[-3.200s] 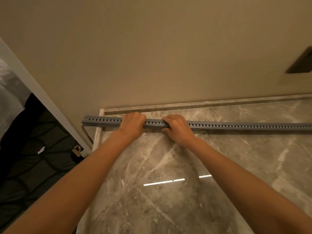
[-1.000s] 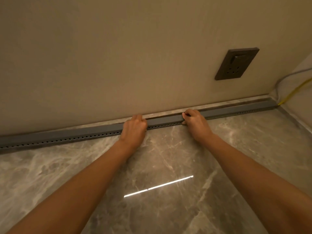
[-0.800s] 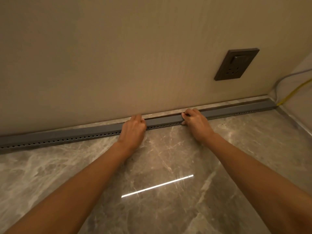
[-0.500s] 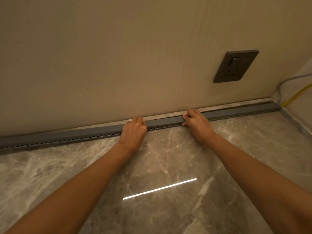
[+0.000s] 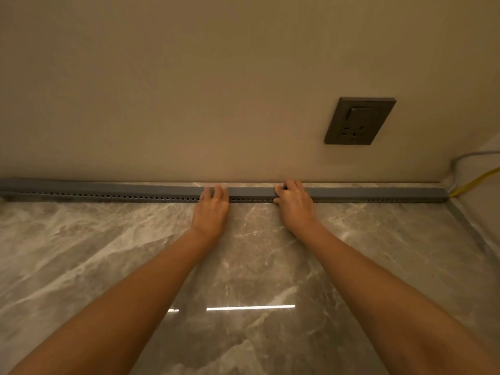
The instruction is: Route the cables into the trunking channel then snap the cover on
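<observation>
A long grey trunking (image 5: 135, 191) with a row of small holes along its front lies on the marble floor against the wall base, with its cover on top. My left hand (image 5: 211, 205) rests on it near the middle, fingers laid flat over the top. A little to the right, my right hand (image 5: 293, 203) holds the trunking, fingers curled over the top and thumb on its front face. A yellow cable (image 5: 474, 180) and a grey cable (image 5: 460, 160) come out at the trunking's right end. Any cable inside the channel is hidden.
A dark wall socket (image 5: 359, 121) sits on the beige wall above and right of my hands. A side wall closes the corner at the far right. The glossy marble floor (image 5: 243, 266) reflects a ceiling light strip.
My hands have shifted rightward along the trunking since the earliest frame. Over the last second they stay on it, the left fingers flatten, and the view levels out.
</observation>
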